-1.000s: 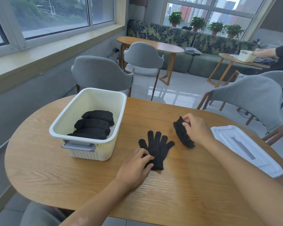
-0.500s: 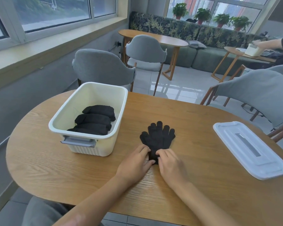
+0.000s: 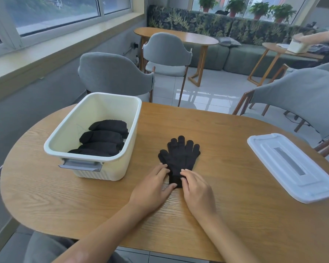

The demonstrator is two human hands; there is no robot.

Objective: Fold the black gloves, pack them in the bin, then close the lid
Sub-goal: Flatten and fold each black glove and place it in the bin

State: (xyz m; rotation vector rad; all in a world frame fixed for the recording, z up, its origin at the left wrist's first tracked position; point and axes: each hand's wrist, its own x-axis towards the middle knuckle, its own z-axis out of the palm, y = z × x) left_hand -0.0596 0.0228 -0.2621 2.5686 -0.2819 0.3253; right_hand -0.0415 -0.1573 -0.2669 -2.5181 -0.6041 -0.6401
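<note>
Gloves: a black pair (image 3: 179, 155), laid one on the other, lies flat on the desk (image 3: 226, 186) just right of the bin, fingertips pointing away from the person, cuff toward them.
Left hand: the left hand (image 3: 152, 188) rests on the desk at the cuff's left edge; its fingers (image 3: 162, 168) are fairly straight and touch the glove, the thumb lying across the cuff's near end.
Right hand: the right hand (image 3: 197, 188) sits at the cuff's right edge; its fingers are bent and their tips press on the cuff. Whether they pinch the fabric cannot be told.
Bin: a cream bin (image 3: 110, 168) with a grey handle stands open on the desk's left part.
Packed gloves: four black folded bundles (image 3: 103, 138) lie in a row inside the bin, toward its near right side.
Lid: a white lid (image 3: 292, 166) lies flat on the desk's right side, well apart from the bin.
Chairs: grey chairs (image 3: 112, 73) stand around the desk.
</note>
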